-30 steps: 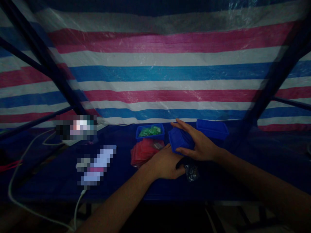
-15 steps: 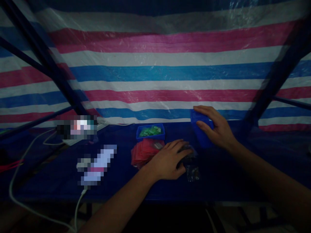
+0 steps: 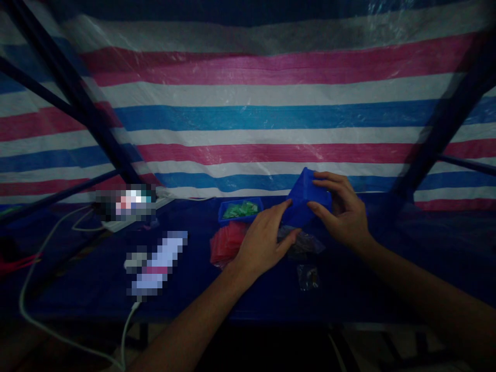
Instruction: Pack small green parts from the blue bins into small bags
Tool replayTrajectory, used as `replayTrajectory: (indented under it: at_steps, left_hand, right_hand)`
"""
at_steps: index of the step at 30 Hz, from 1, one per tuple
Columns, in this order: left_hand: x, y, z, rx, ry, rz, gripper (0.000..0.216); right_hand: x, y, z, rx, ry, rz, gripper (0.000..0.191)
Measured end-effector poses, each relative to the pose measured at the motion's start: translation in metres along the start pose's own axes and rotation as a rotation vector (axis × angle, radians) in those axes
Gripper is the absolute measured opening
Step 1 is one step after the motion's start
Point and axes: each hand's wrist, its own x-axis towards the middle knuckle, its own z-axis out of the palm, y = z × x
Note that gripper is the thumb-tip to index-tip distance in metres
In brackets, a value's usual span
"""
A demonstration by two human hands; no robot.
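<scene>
One blue bin [image 3: 299, 200] is gripped by the right hand [image 3: 347, 217], left hand's [image 3: 265, 233] hold unclear, lit screen [image 3: 161, 258] illegible.

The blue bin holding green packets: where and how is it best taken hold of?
Probably the left end of the blue bin, from the left: it sits upright, open-topped, with that rim exposed, while red packets crowd its near side and the left hand is close to its right end.
</scene>
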Motion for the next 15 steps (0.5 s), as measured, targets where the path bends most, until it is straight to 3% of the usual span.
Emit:
replayTrajectory:
  at_steps: [4, 7, 10, 15]
  left_hand:
    - [0.017, -0.011, -0.005, 0.024, -0.053, 0.0, 0.035]
    - [0.034, -0.024, -0.016, 0.049, -0.071, 0.051, 0.031]
    - [0.05, -0.038, -0.027, 0.158, -0.07, 0.041, 0.035]
    - [0.066, -0.056, -0.027, 0.377, -0.203, 0.011, 0.039]
  right_hand:
    - [-0.005, 0.005, 0.01, 0.19, -0.023, 0.051, 0.047]
    - [-0.001, 0.015, 0.004, 0.162, -0.081, 0.073, 0.057]
    - [0.008, 0.033, -0.012, -0.089, -0.128, 0.105, 0.05]
    - [0.013, 0.076, -0.034, -0.637, -0.426, 0.102, 0.049]
